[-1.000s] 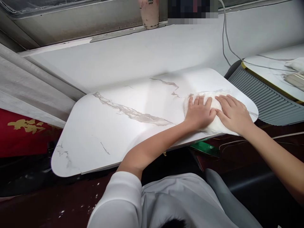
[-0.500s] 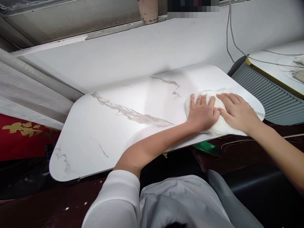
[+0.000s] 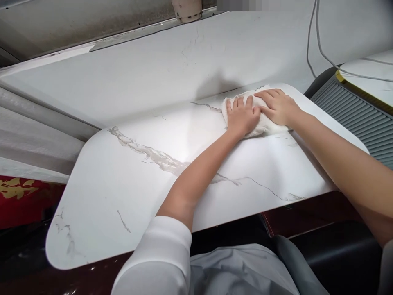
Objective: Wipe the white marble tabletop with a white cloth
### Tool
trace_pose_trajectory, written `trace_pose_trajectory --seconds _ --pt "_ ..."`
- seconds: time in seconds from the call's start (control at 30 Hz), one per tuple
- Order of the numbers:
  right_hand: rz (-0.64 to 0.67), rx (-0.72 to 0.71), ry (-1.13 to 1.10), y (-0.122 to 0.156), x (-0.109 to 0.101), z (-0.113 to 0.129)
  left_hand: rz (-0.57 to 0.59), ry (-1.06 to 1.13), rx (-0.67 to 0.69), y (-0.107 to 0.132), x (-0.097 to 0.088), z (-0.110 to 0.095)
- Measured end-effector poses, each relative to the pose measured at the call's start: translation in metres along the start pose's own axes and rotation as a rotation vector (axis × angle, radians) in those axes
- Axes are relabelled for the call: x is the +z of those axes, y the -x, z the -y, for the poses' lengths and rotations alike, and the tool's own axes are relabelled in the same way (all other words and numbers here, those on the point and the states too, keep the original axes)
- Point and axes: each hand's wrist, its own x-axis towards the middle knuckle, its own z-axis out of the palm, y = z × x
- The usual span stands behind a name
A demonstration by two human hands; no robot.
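Observation:
A white cloth (image 3: 267,125) lies bunched on a white marble-patterned tabletop (image 3: 98,188), close to its far edge by the wall. My left hand (image 3: 242,116) rests on the left part of the cloth, fingers spread and pointing away from me. Just to its right, my right hand (image 3: 280,107) lies flat over the cloth's right part, fingers stretched out toward the left. Both palms press down from above, and part of the cloth is hidden beneath them.
A white wall (image 3: 153,73) runs along the tabletop's far edge. On the ledge above stands a cup (image 3: 187,10). Grey cables (image 3: 317,37) hang at the right, near a ribbed grey table side (image 3: 356,98). A pale curtain (image 3: 33,131) hangs at the left.
Both hands have slid the cloth from the tabletop's near right edge to its far edge by the wall. The view has shifted slightly, and the near right edge is now uncovered.

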Motion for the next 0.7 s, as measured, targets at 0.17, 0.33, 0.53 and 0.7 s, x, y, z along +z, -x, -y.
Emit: trace_pose_trajectory --seconds 0.17,0.33,0.53,0.7 --pt "0.009 -0.004 -0.018 -0.035 0.006 -0.003 -0.022 0.044 -0.027 -0.031 0.0 0.018" --pt "0.031 0.009 -0.02 -0.052 0.006 -0.001 -0.032 0.116 -0.05 -0.053 0.005 0.031" --pt "0.029 0.007 -0.017 -0.058 0.008 -0.003 -0.052 0.113 -0.05 -0.055 0.007 0.032" --pt "0.001 -0.034 -0.006 -0.048 0.01 0.003 -0.063 0.059 -0.051 -0.041 0.002 0.03"
